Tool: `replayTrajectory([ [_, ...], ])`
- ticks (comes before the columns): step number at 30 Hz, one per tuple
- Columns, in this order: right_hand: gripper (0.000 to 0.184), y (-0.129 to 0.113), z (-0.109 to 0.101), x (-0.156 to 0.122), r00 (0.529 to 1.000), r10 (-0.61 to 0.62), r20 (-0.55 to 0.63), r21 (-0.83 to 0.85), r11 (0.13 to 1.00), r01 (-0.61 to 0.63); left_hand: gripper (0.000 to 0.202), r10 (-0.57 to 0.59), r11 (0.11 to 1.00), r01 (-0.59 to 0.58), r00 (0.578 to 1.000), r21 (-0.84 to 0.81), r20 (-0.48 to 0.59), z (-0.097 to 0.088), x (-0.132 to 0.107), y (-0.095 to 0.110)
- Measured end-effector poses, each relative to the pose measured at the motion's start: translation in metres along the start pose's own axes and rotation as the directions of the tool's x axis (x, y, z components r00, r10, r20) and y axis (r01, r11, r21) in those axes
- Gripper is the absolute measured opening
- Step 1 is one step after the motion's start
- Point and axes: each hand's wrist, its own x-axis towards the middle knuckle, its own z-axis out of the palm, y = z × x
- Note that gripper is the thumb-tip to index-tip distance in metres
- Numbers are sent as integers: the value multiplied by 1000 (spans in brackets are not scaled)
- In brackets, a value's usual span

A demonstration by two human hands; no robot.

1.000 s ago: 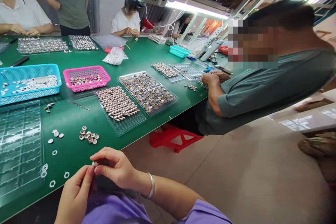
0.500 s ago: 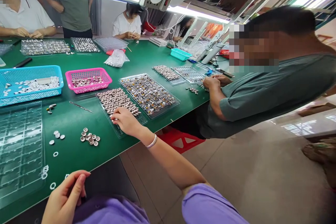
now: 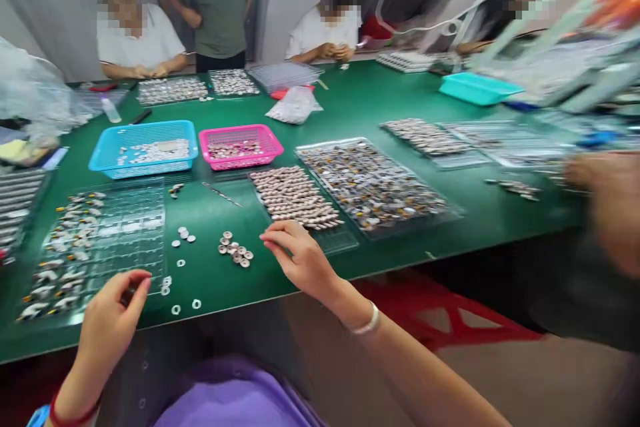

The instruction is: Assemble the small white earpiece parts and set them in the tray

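My right hand (image 3: 303,259) hovers low over the green table (image 3: 360,103), just in front of a clear tray of pinkish-beige parts (image 3: 295,197). Its fingers are held together and point left toward a small cluster of round metal parts (image 3: 235,251); anything in them is hidden. My left hand (image 3: 111,321) is at the table's near edge. Its thumb and forefinger curl into a loose pinch by the corner of a clear compartment tray (image 3: 115,233). Loose white rings (image 3: 176,310) lie beside it.
A blue basket (image 3: 143,147), a pink basket (image 3: 241,145), tweezers (image 3: 223,195) and a tray of darker parts (image 3: 373,185) lie further back. A teal basket (image 3: 477,88) stands far right. A co-worker's blurred hand (image 3: 610,203) is at the right edge. Other people sit across the table.
The view has swung left. My right hand left my left hand, reached to the pinkish-beige parts tray, then drew back toward the round metal parts. My left hand rose to the compartment tray's corner.
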Motion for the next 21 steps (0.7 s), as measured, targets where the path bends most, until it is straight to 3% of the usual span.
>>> replayTrajectory([
  [3,18,-19,25,-18,996,-80,-43,111,990,84,31,-93,976,114,988,185,-119,-37,38,-31],
  [5,21,-26,38,-27,992,-91,-82,118,988,100,26,-137,945,171,981,279,-138,-58,65,-48],
  [8,24,-27,47,-33,983,-103,-149,69,991,115,23,-177,903,191,982,385,-73,-73,103,-65],
  [11,22,-24,46,-35,979,-90,-181,50,994,100,27,-207,882,163,977,443,54,-73,129,-72],
  [16,21,-23,42,-34,981,-91,-173,68,992,104,29,-214,884,132,967,448,139,-70,141,-72],
  [21,21,-32,43,-32,982,-47,-182,128,989,71,26,-104,935,52,986,352,133,-76,135,-61],
])
